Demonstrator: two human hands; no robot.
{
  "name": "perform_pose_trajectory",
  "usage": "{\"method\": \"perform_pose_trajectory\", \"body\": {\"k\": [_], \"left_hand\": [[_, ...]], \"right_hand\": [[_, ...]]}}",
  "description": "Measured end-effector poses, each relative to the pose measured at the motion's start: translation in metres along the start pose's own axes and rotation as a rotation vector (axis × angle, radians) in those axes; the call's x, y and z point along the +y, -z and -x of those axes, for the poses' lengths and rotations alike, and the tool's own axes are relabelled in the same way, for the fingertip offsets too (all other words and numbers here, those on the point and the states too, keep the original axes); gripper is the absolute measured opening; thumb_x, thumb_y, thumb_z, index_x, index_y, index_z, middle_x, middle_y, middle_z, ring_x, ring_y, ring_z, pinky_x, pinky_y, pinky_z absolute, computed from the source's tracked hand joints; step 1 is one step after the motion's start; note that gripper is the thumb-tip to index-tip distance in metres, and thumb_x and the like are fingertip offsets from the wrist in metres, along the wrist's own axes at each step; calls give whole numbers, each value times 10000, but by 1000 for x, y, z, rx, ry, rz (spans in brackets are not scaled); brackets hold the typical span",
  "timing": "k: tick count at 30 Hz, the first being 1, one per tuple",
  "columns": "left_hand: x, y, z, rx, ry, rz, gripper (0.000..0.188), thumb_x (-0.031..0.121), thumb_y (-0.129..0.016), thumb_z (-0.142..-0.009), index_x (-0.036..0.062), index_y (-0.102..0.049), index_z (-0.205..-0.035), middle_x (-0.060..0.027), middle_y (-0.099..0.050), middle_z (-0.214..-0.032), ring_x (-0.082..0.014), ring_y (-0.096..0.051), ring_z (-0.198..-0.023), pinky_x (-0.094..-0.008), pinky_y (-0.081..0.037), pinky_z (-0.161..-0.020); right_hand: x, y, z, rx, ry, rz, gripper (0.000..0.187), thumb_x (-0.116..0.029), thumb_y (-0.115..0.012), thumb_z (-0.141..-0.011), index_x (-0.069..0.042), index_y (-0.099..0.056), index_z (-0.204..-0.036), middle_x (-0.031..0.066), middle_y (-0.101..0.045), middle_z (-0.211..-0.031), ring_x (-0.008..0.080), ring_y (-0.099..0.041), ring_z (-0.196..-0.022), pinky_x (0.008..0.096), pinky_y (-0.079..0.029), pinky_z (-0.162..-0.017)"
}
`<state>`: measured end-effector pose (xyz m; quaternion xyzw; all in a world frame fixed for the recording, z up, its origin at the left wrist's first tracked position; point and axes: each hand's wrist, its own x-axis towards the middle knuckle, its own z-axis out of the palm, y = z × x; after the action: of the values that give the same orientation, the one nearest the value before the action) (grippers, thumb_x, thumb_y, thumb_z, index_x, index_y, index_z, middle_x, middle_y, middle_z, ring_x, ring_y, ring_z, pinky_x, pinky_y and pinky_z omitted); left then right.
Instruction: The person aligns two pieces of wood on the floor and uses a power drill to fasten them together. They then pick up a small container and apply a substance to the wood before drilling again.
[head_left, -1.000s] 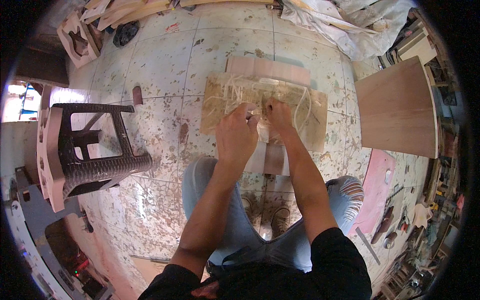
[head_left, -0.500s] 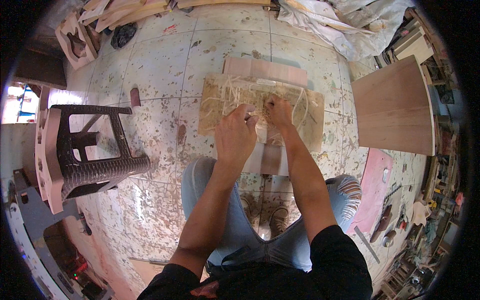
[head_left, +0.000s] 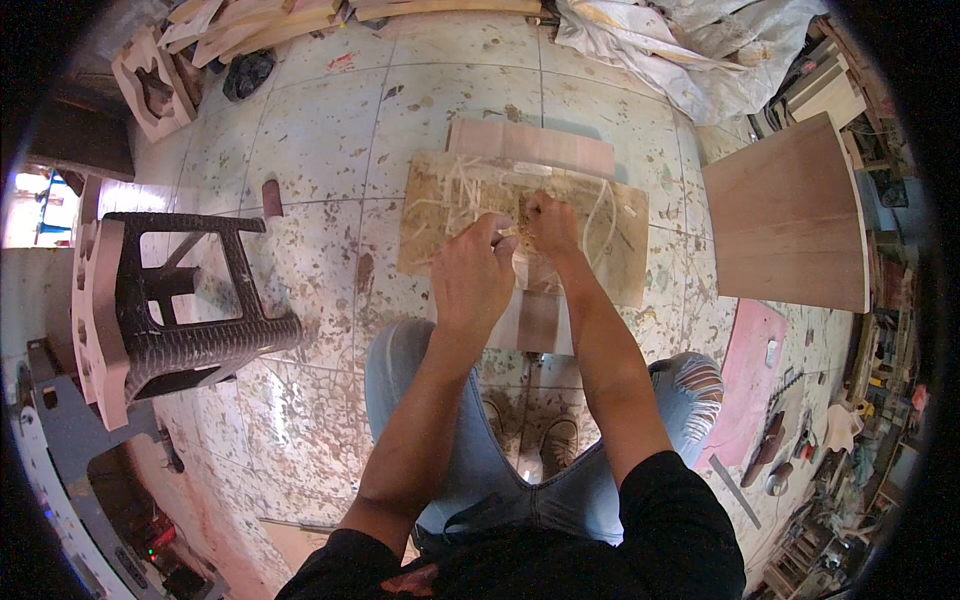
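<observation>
My left hand (head_left: 472,275) is over the stained tan board (head_left: 425,235), its thumb and forefinger pinched around something small and pale that I cannot make out. Beside it, my right hand (head_left: 554,230) is closed, fingers curled down near a patch of small brown bits (head_left: 524,212) on the board. Whatever those fingers hold, if anything, is hidden. Pale streaks and curved marks cover the board. Under it, a reddish wooden plank (head_left: 530,143) sticks out at the far side, and another wooden piece (head_left: 540,325) shows at the near side between my knees.
A dark plastic stool (head_left: 200,335) lies on its side at left, with a shaped wooden piece (head_left: 98,320) against it. A large brown panel (head_left: 790,215) stands at right, near a pink sheet (head_left: 745,370) and scattered tools. Crumpled white sheeting (head_left: 690,55) lies at the back right.
My right hand has shifted slightly to the left, closer to my left hand. My left hand stays nearly in place, still pinched. The board and its surroundings have not moved.
</observation>
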<state>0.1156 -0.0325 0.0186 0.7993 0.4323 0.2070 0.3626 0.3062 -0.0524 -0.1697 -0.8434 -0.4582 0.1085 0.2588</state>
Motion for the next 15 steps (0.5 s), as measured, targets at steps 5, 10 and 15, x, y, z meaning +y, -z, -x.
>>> {"method": "perform_pose_trajectory", "body": {"k": [5, 10, 15], "left_hand": [[-5, 0, 0, 2, 1, 8, 184, 122, -682, -860, 53, -661, -1029, -173, -710, -863, -356, -688, -823, -440, -521, -714], [-1, -1, 0, -21, 25, 1, 196, 127, -691, -856, 56, -663, -1036, -169, -713, -869, -350, -691, -823, -436, -524, -723], [-2, -2, 0, -7, 28, 18, 201, 130, -698, -850, 53, -664, -1032, -165, -712, -869, -355, -688, -826, -440, -523, -730]], "right_hand": [[-13, 1, 3, 8, 136, 80, 69, -112, -639, -825, -56, -625, -864, 194, -679, -797, 394, -670, -763, 487, -529, -698], [-10, -3, 6, 93, 331, 95, 60, -96, -624, -811, -40, -610, -825, 172, -662, -738, 364, -676, -736, 460, -549, -654], [-3, -15, 7, 86, 323, 173, 90, -100, -640, -774, -38, -619, -835, 169, -672, -774, 350, -677, -767, 444, -555, -656]]}}
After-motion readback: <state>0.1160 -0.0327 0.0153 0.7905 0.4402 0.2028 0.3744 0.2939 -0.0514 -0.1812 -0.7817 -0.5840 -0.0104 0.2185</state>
